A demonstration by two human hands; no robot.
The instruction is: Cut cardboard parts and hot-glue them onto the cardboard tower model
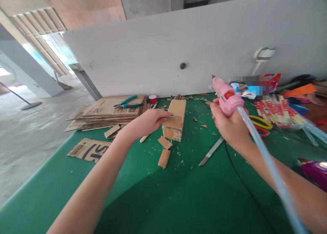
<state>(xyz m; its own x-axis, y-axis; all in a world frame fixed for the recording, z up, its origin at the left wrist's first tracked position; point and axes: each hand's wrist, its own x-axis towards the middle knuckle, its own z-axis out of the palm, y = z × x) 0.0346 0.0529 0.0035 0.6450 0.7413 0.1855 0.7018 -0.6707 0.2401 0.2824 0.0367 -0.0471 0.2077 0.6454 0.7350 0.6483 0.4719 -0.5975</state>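
In my right hand [228, 126] is a pink hot glue gun [226, 96], raised above the table with its nozzle pointing up and left. A long, clear glue stick [263, 152] trails from its back end. My left hand [153, 121] is closed at the upper edge of a small cardboard box [172, 132], thumb and fingers gripping near its top; the far fingertips are partly hidden. Just in front of the box lie two small cardboard pieces, one [165, 142] nearer the box and another [164, 158] below it. A snap-off blade [212, 151] rests under my right hand.
Flat cardboard sheets [102, 113] are stacked at the left, with teal-handled pliers [129, 102] on top. A printed cardboard scrap [88, 150] lies nearer. Yellow and red rings [260, 122], packaged sticks [278, 111] and a black cable [237, 174] are at the right. A white panel [143, 60] stands behind.
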